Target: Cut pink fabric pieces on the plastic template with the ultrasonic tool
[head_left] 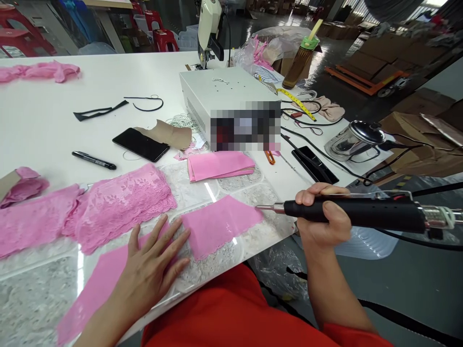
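My left hand (155,260) lies flat with spread fingers on a long pink fabric piece (104,279) near the table's front edge, its fingertips close to a second pink piece (220,226). My right hand (323,214) is wrapped round a black handheld tool (365,214) with a cable. The tool's thin metal tip points left, at the right corner of the second piece; whether it touches cannot be told. Folded pink fabric (220,165) rests behind that piece. Pink lace (123,207) is heaped to the left of it.
A grey metal box (231,89) stands at the back middle. Around it are a phone (141,143), a marker (94,160), a black tray (314,165), a metal pot (356,140), a yellow tape measure (296,103), a brown bottle (298,65) and cables.
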Available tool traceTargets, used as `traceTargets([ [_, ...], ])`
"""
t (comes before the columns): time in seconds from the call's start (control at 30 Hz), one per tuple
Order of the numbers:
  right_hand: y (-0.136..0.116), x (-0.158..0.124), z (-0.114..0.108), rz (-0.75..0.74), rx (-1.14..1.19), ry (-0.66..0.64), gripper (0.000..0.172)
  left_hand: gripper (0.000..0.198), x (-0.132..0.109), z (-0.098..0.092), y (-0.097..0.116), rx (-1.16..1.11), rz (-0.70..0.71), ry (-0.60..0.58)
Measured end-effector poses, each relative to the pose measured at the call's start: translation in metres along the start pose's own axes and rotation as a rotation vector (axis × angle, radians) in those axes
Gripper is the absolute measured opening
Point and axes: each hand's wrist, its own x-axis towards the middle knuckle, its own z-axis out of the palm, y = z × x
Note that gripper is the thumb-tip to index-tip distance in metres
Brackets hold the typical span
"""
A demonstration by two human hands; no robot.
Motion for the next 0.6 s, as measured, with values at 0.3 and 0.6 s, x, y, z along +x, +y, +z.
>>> traceTargets([
  [0.3, -0.006, -0.001, -0.014, 0.008, 0.003, -0.002, 0.014, 0.042, 0.002, -0.001, 0.001, 0.007, 0.014, 0.011],
  [0.6, -0.006, -0.003, -0.012, 0.009, -0.036, -0.021, 0.012, 0.040, 0.003, -0.002, 0.001, 0.015, 0.030, 0.018],
])
